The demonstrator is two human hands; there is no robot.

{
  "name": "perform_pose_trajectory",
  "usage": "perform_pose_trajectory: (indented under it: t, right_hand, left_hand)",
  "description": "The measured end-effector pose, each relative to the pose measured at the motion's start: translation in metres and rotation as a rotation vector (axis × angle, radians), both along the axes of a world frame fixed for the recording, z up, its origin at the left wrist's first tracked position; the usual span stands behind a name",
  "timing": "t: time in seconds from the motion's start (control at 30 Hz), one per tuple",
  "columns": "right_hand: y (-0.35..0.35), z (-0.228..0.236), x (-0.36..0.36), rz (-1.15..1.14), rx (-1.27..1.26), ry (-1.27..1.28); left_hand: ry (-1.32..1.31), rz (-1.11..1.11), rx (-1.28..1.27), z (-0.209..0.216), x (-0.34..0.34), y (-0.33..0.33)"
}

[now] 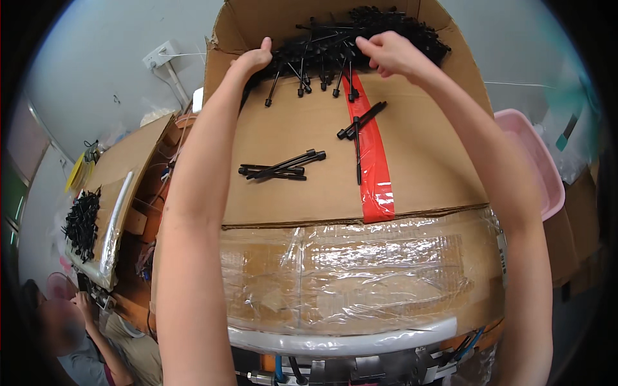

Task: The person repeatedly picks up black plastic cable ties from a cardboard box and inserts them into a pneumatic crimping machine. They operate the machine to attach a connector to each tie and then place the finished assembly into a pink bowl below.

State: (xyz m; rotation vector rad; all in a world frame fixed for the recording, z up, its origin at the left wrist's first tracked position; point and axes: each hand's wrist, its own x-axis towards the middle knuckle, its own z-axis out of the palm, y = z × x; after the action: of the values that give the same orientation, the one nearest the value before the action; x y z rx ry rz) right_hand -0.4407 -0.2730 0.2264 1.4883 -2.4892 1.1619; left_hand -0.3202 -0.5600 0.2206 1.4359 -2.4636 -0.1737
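A heap of black plastic rods with knobbed ends [322,48] lies against the back wall of an open cardboard box. At the heap's left end is my left hand [253,60], thumb stretched up and away; its other fingers are mostly hidden. My right hand [391,54] is over the right part of the heap, fingers curled in. Whether it grips a rod cannot be made out. Nearer to me, a small group of black rods [283,166] lies on the cardboard [438,154]. Another few rods [362,121] rest across a strip of red tape [376,186].
Clear tape covers the box's front flap [386,264], with a white padded edge [347,342] below it. At left, another cardboard surface [132,151] bears more black pieces [82,222]. A person [84,347] sits at lower left. A pink tub [547,174] stands at right.
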Motion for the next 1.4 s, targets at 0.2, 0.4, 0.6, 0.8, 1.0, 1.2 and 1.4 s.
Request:
perform_pose_trajectory:
  t: [0.2, 0.4, 0.6, 0.8, 1.0, 1.2, 1.4]
  right_hand:
    - [-0.019, -0.035, 0.005, 0.019, -0.016, -0.07]
    - [-0.038, -0.035, 0.008, 0.023, 0.031, -0.108]
    - [-0.053, -0.032, 0.011, 0.05, 0.08, -0.278]
    - [-0.06, -0.031, 0.015, 0.187, 0.063, -0.627]
    - [-0.066, -0.031, 0.014, 0.232, 0.043, -0.738]
    - [-0.061, -0.026, 0.033, 0.201, 0.091, -0.625]
    - [-0.032, -0.024, 0.055, 0.198, 0.154, -0.587]
  left_hand:
    - [0.088, -0.09, 0.177, 0.001, -0.013, 0.004]
    - [0.062, -0.267, 0.418, 0.011, -0.029, 0.013]
    - [-0.189, -0.431, 0.435, 0.028, -0.053, 0.004]
    - [-0.238, -0.565, 0.353, 0.026, -0.051, 0.0]
    - [-0.089, -0.337, 0.245, 0.025, -0.038, 0.027]
    - [-0.034, -0.451, 0.252, 0.016, -0.018, 0.04]
    - [0.021, -0.479, 0.306, 0.009, 0.016, 0.086]
